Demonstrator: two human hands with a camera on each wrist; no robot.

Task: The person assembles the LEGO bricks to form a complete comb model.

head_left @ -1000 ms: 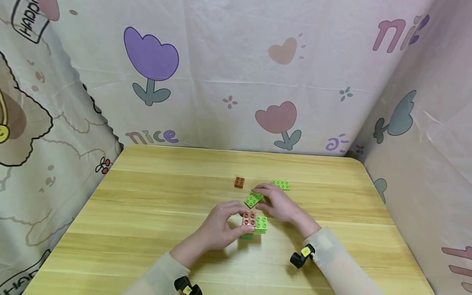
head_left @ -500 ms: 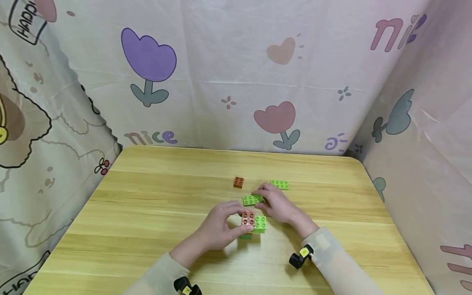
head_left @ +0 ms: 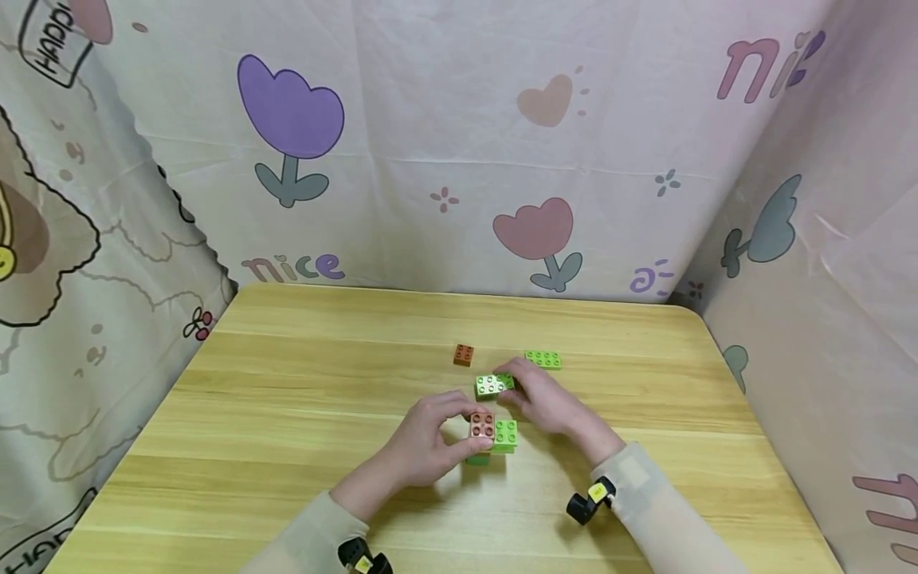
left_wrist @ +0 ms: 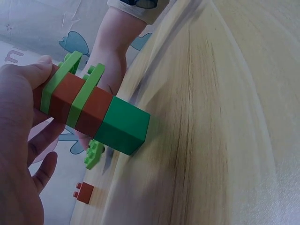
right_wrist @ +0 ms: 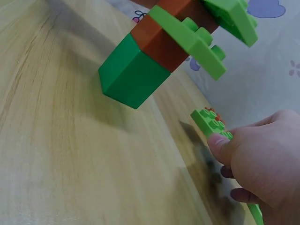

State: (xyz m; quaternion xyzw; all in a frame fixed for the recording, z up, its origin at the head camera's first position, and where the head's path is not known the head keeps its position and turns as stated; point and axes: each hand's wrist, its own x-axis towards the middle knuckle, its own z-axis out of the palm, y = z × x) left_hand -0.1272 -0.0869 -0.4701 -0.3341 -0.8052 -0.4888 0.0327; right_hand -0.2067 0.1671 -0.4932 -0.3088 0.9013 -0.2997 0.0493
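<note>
My left hand [head_left: 429,440] grips the top of a brick stack [left_wrist: 93,105], thumb and fingers around its uppermost brown brick [head_left: 482,425]. A dark green brick [left_wrist: 124,125] forms the bottom, with brown bricks and two light green plates alternating above; the plates jut out to one side. Just beyond the stack, my right hand [head_left: 539,397] pinches one end of a light green studded plate [head_left: 493,387] between thumb and fingers. That plate is raised over the table in the right wrist view, its studs showing and its held end hidden by the thumb.
A loose brown brick [head_left: 463,355] lies on the wooden table [head_left: 301,399], farther back than the hands. Behind my right hand lies another light green plate [head_left: 543,359]. Patterned cloth [head_left: 430,119] hangs along the table's back and sides.
The plate in my right hand has swung from a diagonal to lying sideways, then tipped so its front edge shows. My left hand and the stack have stayed in place.
</note>
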